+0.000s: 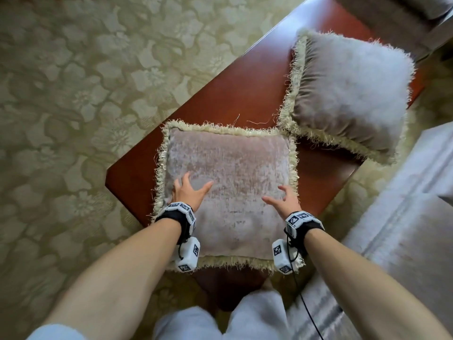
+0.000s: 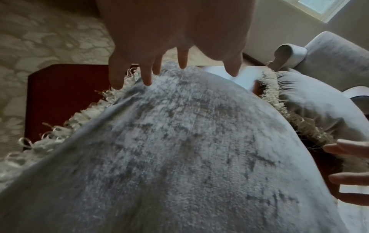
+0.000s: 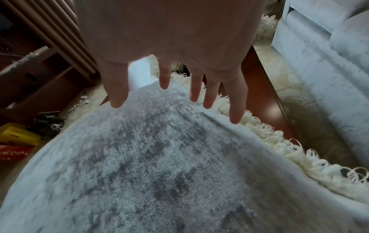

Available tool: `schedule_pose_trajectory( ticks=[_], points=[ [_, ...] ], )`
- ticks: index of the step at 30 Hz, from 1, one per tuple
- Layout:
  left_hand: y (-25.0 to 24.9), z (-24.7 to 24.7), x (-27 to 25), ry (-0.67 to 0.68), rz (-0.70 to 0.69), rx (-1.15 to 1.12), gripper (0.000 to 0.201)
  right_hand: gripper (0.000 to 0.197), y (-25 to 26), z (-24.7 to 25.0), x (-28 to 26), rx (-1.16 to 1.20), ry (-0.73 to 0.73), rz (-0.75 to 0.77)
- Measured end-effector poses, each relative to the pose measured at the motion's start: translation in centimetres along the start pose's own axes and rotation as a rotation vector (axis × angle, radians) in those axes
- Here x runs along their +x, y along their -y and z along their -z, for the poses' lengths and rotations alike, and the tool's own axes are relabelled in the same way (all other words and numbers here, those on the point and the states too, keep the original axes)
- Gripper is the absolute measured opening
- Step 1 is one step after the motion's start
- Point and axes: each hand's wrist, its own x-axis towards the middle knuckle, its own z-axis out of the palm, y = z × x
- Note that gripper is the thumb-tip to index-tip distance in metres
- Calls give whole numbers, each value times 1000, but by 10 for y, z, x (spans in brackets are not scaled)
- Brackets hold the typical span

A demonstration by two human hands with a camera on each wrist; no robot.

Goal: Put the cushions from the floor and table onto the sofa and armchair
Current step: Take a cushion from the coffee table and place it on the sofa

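Over the near cushion on the wooden table, the left hand and right hand hover with fingers spread, holding nothing, so they should slide out to opposite fringed edges and grip evenly before lifting toward the sofa.

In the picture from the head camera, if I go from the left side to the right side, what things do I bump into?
Patterned carpet → wooden table corner → left hand on the near cushion → right hand → far cushion → pale sofa.
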Motion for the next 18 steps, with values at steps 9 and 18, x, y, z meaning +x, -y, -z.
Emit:
schedule_pose_trajectory(
  ticks=[9,18],
  points=[
    [17,-19,34,-86,85,94,86,95,8,-29,45,-158,16,-175],
    [15,-44,62,-157,257,144,139,91,8,-45,84,-263,-86,-349]
  ],
)
